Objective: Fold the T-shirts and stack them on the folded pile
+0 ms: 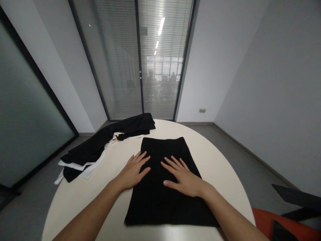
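The black garment [160, 207] seems to run lengthwise away from you on the tabletop [223, 177]; your left hand [131, 172] crosses its left edge, your right hand [185, 179] its right side, both grips spread wide.

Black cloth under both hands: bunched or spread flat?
Spread flat: black cloth lies smooth on round off-white table; hidden folds: cannot tell.

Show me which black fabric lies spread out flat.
The black cloth nearest the person, under the right hand; the other black fabric lies bunched with white pieces, farther left.
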`<state>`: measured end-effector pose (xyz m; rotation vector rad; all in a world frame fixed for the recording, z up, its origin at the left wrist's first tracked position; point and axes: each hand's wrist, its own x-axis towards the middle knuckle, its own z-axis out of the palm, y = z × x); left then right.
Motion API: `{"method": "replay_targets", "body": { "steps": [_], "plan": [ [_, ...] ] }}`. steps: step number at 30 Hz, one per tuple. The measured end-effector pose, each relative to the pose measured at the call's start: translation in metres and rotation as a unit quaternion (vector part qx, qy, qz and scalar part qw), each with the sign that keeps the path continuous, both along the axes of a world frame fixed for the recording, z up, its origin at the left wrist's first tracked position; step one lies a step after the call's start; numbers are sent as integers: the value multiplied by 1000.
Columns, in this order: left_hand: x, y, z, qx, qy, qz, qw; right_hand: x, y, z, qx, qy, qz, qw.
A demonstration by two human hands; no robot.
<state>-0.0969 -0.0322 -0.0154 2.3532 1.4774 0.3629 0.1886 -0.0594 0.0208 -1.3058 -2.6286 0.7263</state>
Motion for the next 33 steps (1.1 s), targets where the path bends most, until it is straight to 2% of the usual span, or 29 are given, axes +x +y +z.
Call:
{"method": "replay_targets", "body": {
  "steps": [4,8,10,13,18,22,26,33],
  "plan": [
    [0,4,-4,17,-4,33,999,19,26,-13,55,19,-81,995],
    [2,21,-7,62,-49,103,992,44,70,-27,140,61,-244,958],
    [3,36,-5,59,-83,148,984,55,92,-31,120,75,-313,939],
    [5,66,0,10,-126,208,970,64,119,-30,59,68,-393,915],
    [10,114,2,-44,-121,237,963,66,144,-28,49,46,-419,906],
    [11,139,1,-99,-112,267,952,66,153,-32,41,35,-422,905],
    [11,151,-1,-138,-143,270,942,65,158,-35,32,45,-427,903],
    [14,152,0,-152,-218,278,923,62,162,-43,34,117,-442,889]
  ]
}}
